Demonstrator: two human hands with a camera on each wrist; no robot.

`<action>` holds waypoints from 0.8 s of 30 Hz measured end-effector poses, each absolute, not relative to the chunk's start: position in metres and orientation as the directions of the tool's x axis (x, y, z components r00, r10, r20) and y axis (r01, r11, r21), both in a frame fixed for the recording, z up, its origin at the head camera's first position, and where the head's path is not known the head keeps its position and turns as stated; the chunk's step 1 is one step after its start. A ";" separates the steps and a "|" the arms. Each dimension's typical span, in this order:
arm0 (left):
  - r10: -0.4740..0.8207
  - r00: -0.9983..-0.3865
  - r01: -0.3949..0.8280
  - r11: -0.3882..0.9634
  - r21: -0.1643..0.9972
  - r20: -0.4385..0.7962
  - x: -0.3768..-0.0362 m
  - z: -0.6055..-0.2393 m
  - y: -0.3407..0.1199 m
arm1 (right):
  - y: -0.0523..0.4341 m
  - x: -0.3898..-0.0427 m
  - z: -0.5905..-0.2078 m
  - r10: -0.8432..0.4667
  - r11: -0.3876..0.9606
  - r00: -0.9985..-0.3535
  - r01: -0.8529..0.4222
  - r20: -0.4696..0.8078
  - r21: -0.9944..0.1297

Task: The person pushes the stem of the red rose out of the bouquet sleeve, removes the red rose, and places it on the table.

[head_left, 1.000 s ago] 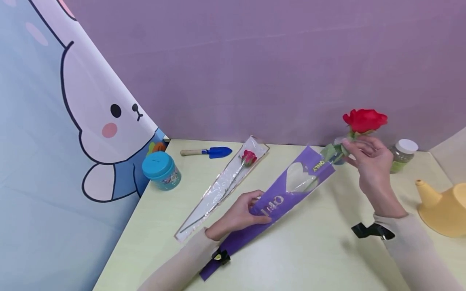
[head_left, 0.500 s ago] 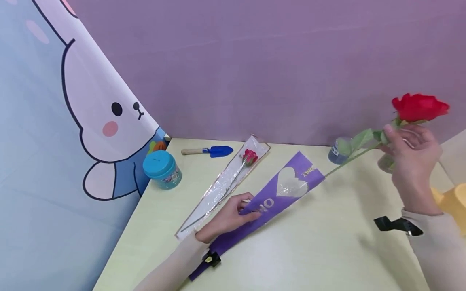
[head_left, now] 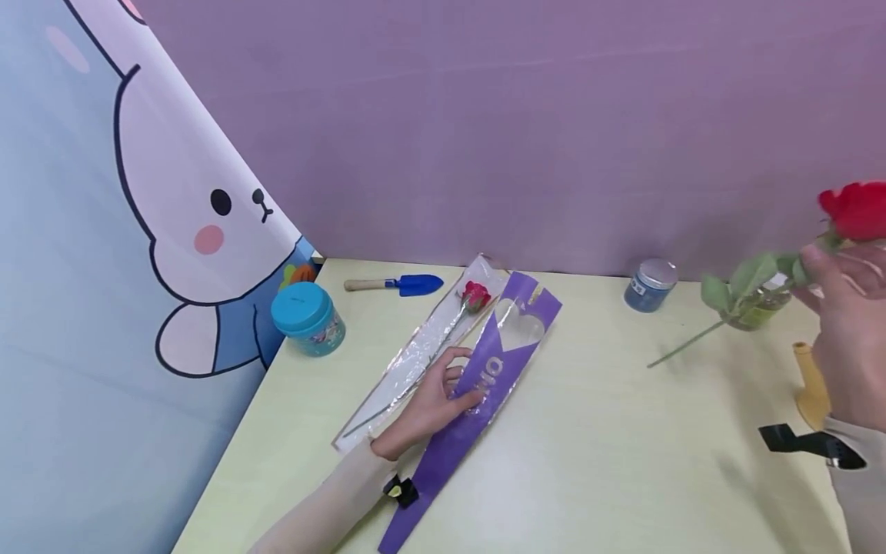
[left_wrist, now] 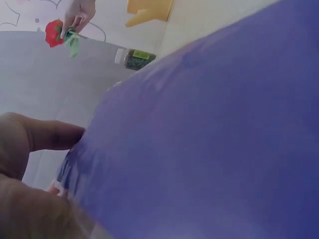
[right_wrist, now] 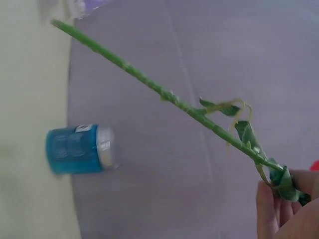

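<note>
Now the table (head_left: 595, 477) is pale green. On it lies a long purple sleeve (head_left: 484, 385) near the middle, with a clear sleeve (head_left: 415, 362) just to its left that has a small rose inside. The left hand (head_left: 432, 400) rests on the purple sleeve, with thumb and fingers pinching its edge. Far right, the right hand (head_left: 847, 323) is up in the air, fingers curled around the red rose (head_left: 854, 209) just under the bloom. Its stem (right_wrist: 164, 92) points down and left, clear of the table. A yellow can (head_left: 810, 385) sits near that hand. A teal tub (head_left: 307, 317) stands far left, a blue jar (head_left: 649, 285) far right, and a blue trowel (head_left: 398, 285) at the back.
</note>
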State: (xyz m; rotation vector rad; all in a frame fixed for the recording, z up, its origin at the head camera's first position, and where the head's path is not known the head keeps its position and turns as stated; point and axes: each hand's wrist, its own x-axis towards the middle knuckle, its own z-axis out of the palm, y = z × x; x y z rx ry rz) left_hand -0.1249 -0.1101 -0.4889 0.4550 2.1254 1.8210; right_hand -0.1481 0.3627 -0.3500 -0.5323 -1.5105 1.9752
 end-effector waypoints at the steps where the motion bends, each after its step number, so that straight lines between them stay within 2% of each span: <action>1: 0.428 -0.903 0.025 0.136 0.990 -0.035 -0.125 -0.489 -0.109 | 0.363 -0.147 -0.354 0.647 -0.163 -0.761 -0.191 0.041 -0.968; 4: 0.427 -0.902 -0.011 0.130 0.991 -0.066 -0.125 -0.490 -0.106 | 0.366 -0.144 -0.366 0.553 -0.148 -0.831 -0.170 0.061 -0.974; 9: 0.405 -0.908 -0.053 0.139 0.989 -0.106 -0.124 -0.493 -0.099 | 0.369 -0.138 -0.390 0.325 -0.175 -0.944 -0.119 0.057 -0.977; 12: 0.394 -0.913 -0.047 0.156 0.987 -0.106 -0.124 -0.495 -0.094 | 0.368 -0.135 -0.404 0.243 -0.120 -0.970 -0.033 0.003 -0.992; 16: 0.383 -0.918 -0.031 0.185 0.982 -0.101 -0.125 -0.494 -0.089 | 0.368 -0.131 -0.420 0.207 -0.020 -0.976 0.068 -0.071 -0.997; 20: 0.378 -0.922 0.013 0.240 0.971 -0.081 -0.127 -0.494 -0.087 | 0.373 -0.127 -0.435 0.164 0.181 -0.978 0.158 -0.128 -0.971; 24: 0.372 -0.926 0.066 0.324 0.944 -0.063 -0.129 -0.492 -0.089 | 0.377 -0.125 -0.450 0.132 0.441 -0.981 0.186 -0.142 -0.878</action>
